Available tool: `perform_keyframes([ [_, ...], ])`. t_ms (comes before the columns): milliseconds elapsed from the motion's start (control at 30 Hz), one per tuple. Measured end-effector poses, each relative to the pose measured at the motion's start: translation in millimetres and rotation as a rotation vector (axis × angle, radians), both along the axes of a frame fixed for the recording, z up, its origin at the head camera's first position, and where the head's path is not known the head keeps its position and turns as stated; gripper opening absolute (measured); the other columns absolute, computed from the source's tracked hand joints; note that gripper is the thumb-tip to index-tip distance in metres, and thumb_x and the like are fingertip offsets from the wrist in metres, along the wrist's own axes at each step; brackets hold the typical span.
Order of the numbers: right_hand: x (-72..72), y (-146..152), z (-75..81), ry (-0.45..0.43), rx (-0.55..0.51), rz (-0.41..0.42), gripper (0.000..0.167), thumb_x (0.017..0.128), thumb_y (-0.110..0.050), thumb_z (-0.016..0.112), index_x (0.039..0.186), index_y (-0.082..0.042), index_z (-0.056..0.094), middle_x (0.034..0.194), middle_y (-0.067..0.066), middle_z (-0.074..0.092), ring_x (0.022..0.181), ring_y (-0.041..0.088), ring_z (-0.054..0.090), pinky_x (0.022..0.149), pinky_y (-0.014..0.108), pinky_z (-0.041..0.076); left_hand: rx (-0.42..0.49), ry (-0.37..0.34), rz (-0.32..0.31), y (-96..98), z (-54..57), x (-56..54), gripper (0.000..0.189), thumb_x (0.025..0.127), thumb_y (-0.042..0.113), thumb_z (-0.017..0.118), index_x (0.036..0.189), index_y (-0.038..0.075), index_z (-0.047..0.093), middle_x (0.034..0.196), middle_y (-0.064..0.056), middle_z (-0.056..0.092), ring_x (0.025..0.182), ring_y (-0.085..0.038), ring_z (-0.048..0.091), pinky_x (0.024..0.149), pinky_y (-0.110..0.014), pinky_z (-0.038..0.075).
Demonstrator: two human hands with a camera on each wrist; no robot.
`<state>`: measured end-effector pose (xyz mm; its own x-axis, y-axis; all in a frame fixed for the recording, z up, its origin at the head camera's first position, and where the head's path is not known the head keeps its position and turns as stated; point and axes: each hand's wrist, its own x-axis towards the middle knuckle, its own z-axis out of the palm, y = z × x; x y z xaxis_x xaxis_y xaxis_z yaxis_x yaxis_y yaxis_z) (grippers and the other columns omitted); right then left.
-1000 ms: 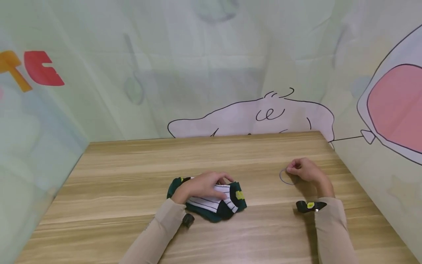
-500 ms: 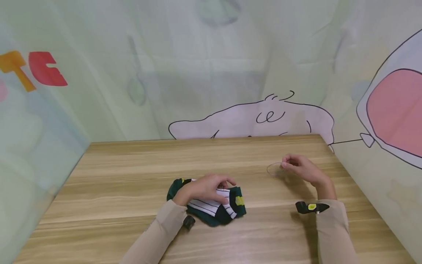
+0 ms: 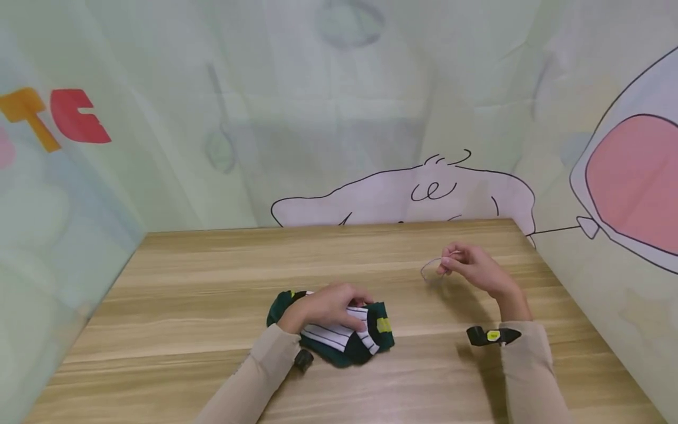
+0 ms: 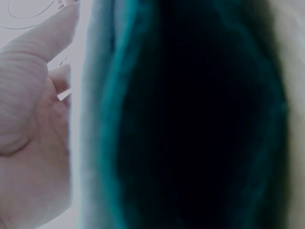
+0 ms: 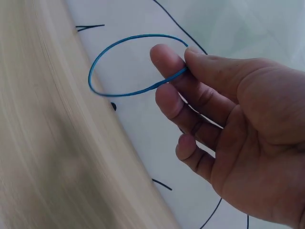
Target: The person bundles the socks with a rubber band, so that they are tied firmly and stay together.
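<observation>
A bundle of socks, dark green with white striped and black parts and yellow patches, lies on the wooden table in the head view. My left hand rests across the top of it, thumb and fingers apart and loosely bent. In the left wrist view a blurred green sock opening fills most of the picture and hides part of that hand. To the right, above the table, my right hand pinches a thin blue rubber band between thumb and index finger. The band hangs as a loose oval loop.
The wooden table meets a printed cloth backdrop at its back and sides. Black wrist cameras sit on both beige sleeves.
My right hand has moved left and slightly away, lifting the rubber band off the table toward the socks' side. My left hand stays on the socks.
</observation>
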<state>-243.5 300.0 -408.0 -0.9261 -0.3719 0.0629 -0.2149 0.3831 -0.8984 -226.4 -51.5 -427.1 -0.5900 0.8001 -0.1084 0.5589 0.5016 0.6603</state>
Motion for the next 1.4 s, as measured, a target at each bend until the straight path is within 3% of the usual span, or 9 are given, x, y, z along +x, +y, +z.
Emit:
perform_keyframes([
  [200, 1.5, -7.6, 3.3, -0.015, 0.005, -0.008, 0.015, 0.102, -0.006, 0.056, 0.104, 0.009, 0.053, 0.090, 0.019, 0.072, 0.088, 0.018, 0.069, 0.085, 0.031, 0.049, 0.009, -0.011, -0.004, -2.2, 0.0, 1.1, 0.026, 0.087, 0.022, 0.079, 0.111, 0.015, 0.069, 0.094, 0.007, 0.064, 0.083, -0.009, 0.053, 0.077, -0.026, 0.045],
  [367, 1.2, -11.2, 5.7, -0.019, 0.002, -0.030, 0.017, 0.102, -0.008, 0.057, 0.104, 0.008, 0.053, 0.091, 0.021, 0.072, 0.089, 0.023, 0.070, 0.087, 0.031, 0.047, 0.014, -0.015, 0.006, -3.9, 1.6, 0.7, 0.027, 0.088, 0.022, 0.078, 0.112, 0.014, 0.068, 0.100, 0.009, 0.065, 0.091, -0.008, 0.058, 0.086, -0.028, 0.048],
  [633, 1.8, -18.3, 8.5, -0.003, -0.051, -0.047, 0.019, 0.101, -0.011, 0.060, 0.104, 0.007, 0.054, 0.085, 0.008, 0.073, 0.087, 0.013, 0.068, 0.086, 0.025, 0.045, 0.009, -0.061, 0.002, -9.4, 6.2, -1.2, 0.028, 0.090, 0.020, 0.076, 0.115, 0.016, 0.064, 0.109, 0.004, 0.067, 0.104, -0.010, 0.061, 0.093, -0.032, 0.048],
  [933, 5.2, -26.6, 10.2, 0.027, -0.158, 0.021, 0.017, 0.102, -0.005, 0.056, 0.108, 0.010, 0.054, 0.090, 0.011, 0.072, 0.078, 0.014, 0.069, 0.073, 0.026, 0.052, 0.000, -0.085, -0.009, -14.5, 10.6, -0.5, 0.030, 0.091, 0.019, 0.075, 0.118, 0.016, 0.062, 0.111, 0.000, 0.069, 0.102, -0.010, 0.061, 0.093, -0.033, 0.047],
  [1133, 6.8, -30.8, 12.5, 0.009, -0.205, 0.069, 0.021, 0.102, -0.003, 0.054, 0.114, 0.014, 0.054, 0.099, 0.013, 0.072, 0.079, 0.018, 0.069, 0.073, 0.031, 0.056, 0.033, -0.028, -0.020, -18.6, 14.2, -0.9, 0.030, 0.092, 0.019, 0.074, 0.119, 0.014, 0.061, 0.112, -0.004, 0.070, 0.106, -0.014, 0.062, 0.094, -0.035, 0.048],
  [1400, 6.3, -34.1, 9.9, 0.049, -0.242, 0.196, 0.020, 0.103, 0.000, 0.050, 0.116, 0.013, 0.055, 0.109, 0.015, 0.072, 0.078, 0.022, 0.070, 0.076, 0.036, 0.056, 0.061, -0.016, 0.010, -22.3, 20.8, -1.7, 0.029, 0.092, 0.019, 0.073, 0.118, 0.015, 0.061, 0.111, -0.005, 0.071, 0.103, -0.015, 0.062, 0.093, -0.038, 0.048],
])
